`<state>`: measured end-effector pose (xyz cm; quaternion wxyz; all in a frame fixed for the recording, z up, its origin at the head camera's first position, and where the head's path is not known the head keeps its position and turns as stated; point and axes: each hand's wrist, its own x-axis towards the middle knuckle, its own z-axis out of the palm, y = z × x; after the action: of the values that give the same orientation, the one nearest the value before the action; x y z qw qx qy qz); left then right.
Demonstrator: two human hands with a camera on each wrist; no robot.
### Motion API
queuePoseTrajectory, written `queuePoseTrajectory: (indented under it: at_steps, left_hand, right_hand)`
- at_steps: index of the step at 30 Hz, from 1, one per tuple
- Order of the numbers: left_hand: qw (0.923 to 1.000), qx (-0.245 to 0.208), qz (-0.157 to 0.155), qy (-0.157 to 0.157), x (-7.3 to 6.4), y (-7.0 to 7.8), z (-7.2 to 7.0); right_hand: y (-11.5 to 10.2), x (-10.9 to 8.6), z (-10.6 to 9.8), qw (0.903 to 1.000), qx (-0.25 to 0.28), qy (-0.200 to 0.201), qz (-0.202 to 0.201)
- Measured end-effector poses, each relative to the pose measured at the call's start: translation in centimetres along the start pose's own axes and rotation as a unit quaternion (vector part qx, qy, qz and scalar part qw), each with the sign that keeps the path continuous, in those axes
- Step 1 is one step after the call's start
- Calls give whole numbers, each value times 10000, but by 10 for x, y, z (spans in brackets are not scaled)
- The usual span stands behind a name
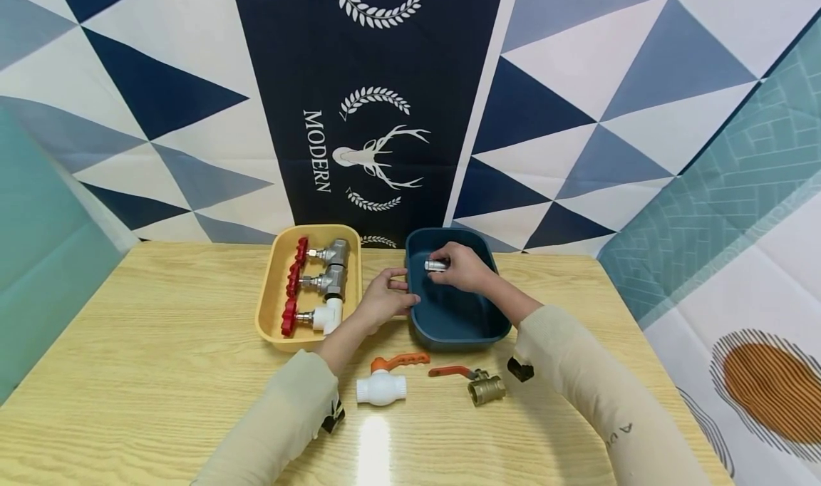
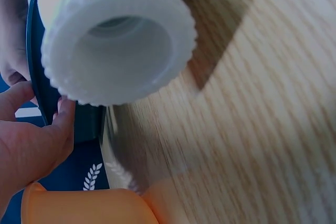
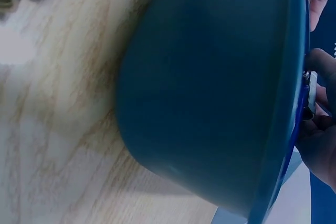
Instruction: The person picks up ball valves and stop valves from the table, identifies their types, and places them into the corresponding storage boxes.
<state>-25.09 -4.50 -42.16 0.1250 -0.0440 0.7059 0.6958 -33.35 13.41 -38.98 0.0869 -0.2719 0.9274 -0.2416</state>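
In the head view my right hand (image 1: 463, 266) reaches into the far part of the blue bin (image 1: 458, 318), pinching a small silver metal fitting (image 1: 436, 265) between thumb and fingers. The fitting (image 3: 312, 95) shows only partly past the bin's rim in the right wrist view. My left hand (image 1: 385, 302) grips the bin's left rim, its thumb and fingers on either side of the wall in the left wrist view. Nearest the left forearm lies a white plastic ball valve (image 1: 381, 388) with an orange lever. A brass ball valve (image 1: 486, 388) with a red lever lies right of it.
A yellow bin (image 1: 271, 311) stands left of the blue one. Inside it, two metal valves (image 1: 328, 281) and a white plastic valve (image 1: 327, 316), all with red handwheels, lie in a column. A patterned cloth backdrop (image 1: 359, 65) rises behind the wooden table (image 1: 160, 372).
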Motion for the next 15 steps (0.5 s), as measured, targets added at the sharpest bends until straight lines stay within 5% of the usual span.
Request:
queuePoseTrajectory:
  at_steps: [15]
  left_hand:
    - [10000,-57,-12,-63,3,-1,-2]
  right_hand:
    - [5,14,6,9994,-156,20,-292]
